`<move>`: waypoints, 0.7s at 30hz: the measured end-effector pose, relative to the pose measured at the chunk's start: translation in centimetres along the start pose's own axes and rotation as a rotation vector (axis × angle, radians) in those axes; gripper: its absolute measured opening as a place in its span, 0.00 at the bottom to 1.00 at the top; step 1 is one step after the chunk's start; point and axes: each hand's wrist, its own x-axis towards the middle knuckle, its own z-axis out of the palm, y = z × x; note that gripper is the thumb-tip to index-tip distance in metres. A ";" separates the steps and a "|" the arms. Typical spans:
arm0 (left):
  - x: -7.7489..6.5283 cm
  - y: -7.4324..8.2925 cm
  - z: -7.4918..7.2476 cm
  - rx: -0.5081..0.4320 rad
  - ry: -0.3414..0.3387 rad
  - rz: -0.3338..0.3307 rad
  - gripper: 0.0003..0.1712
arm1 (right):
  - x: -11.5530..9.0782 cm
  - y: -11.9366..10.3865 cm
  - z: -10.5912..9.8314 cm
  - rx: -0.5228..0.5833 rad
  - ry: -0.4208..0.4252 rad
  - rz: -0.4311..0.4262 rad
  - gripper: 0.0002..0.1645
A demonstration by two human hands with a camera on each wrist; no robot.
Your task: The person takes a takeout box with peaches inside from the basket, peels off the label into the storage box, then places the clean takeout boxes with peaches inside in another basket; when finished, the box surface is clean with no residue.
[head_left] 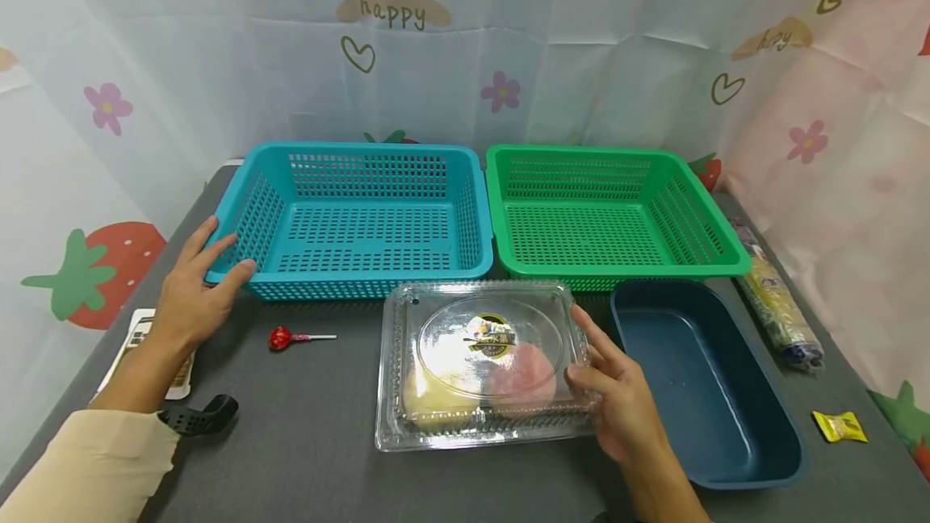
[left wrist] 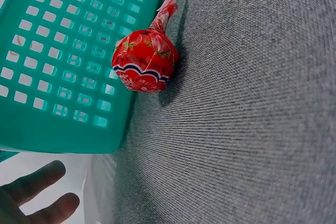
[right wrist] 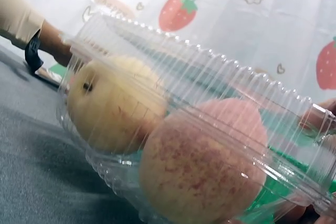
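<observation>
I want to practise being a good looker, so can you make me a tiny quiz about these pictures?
1. True or false: the lollipop lies outside the blue basket.
2. How many fruits show inside the clear box?
3. Which hand holds the clear box? A) left, B) right, C) neither.

Key:
1. True; it lies in front of the basket.
2. Two, one yellowish and one pinkish.
3. B, the right hand.

You hold the clear lidded box (head_left: 485, 366) by its right edge, yellow fruit (head_left: 439, 394) and pink fruit (head_left: 525, 378) inside, near the blue basket (head_left: 366, 234).
</observation>
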 end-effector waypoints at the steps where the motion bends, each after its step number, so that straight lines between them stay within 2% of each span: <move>1: 0.0 0.0 0.0 -0.001 0.000 0.001 0.35 | 0.0 0.2 -0.1 0.012 -0.003 -0.003 0.41; 5: 0.0 -0.1 0.1 -0.003 -0.004 0.002 0.35 | 0.2 0.8 -0.3 0.040 0.005 0.004 0.42; 15: -0.1 0.5 -1.2 -0.009 -0.076 0.022 0.37 | 0.3 1.5 -0.3 -0.084 0.096 0.066 0.41; 18: 0.0 1.1 -1.9 0.009 -0.070 0.017 0.39 | 0.2 1.5 -0.4 -0.108 0.118 0.079 0.41; 21: -0.2 2.1 -2.8 0.024 -0.027 0.006 0.40 | 0.2 1.5 -0.5 -0.120 0.119 0.091 0.43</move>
